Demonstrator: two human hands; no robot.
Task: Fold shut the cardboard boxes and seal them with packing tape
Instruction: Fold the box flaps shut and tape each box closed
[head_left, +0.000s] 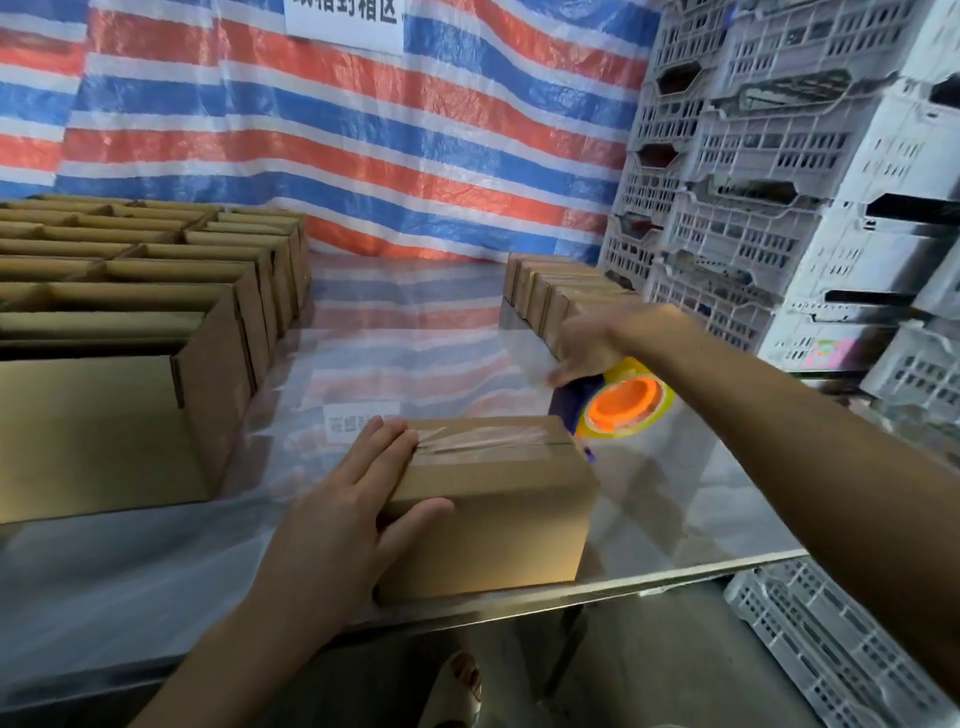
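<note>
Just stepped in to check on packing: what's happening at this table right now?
A person is sealing a small cardboard box at the near edge of the table. The left hand presses flat on its left end, and a strip of clear tape runs along the top seam. The right hand grips a tape dispenser just past the box's right end. Open boxes stand on the left; closed ones line up at the back right.

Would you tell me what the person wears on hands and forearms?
The left hand and right hand are bare, no gloves. The left forearm and right forearm are bare: no sleeve, watch or bracelet shows. The right hand is blurred, so rings are uncertain.
</note>
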